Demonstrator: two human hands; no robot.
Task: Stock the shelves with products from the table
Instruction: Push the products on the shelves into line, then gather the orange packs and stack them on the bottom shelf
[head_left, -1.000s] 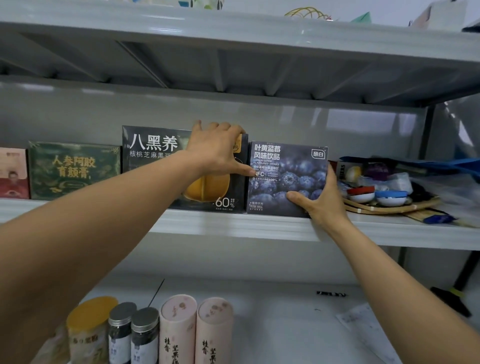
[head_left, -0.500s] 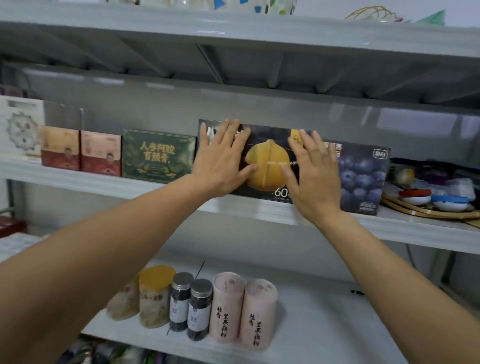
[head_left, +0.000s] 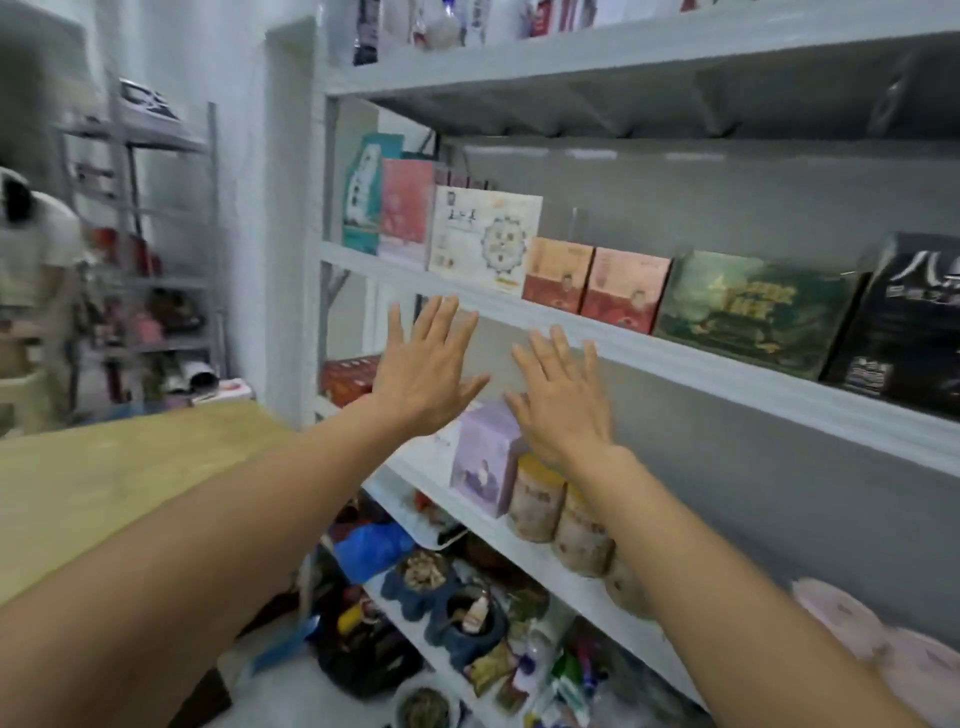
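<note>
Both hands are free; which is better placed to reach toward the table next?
Likely left: the left hand is open, empty and nearest the yellow table; the right hand, also open, sits farther toward the shelves.

Your hands: both raised, holding nothing.
Your left hand (head_left: 427, 370) and right hand (head_left: 562, 397) show their backs, fingers straight and spread, thumbs pointing toward each other, side by side; both forearms bare, outstretched.

White wall (head_left: 171, 52), grey background rack (head_left: 156, 141)
</note>
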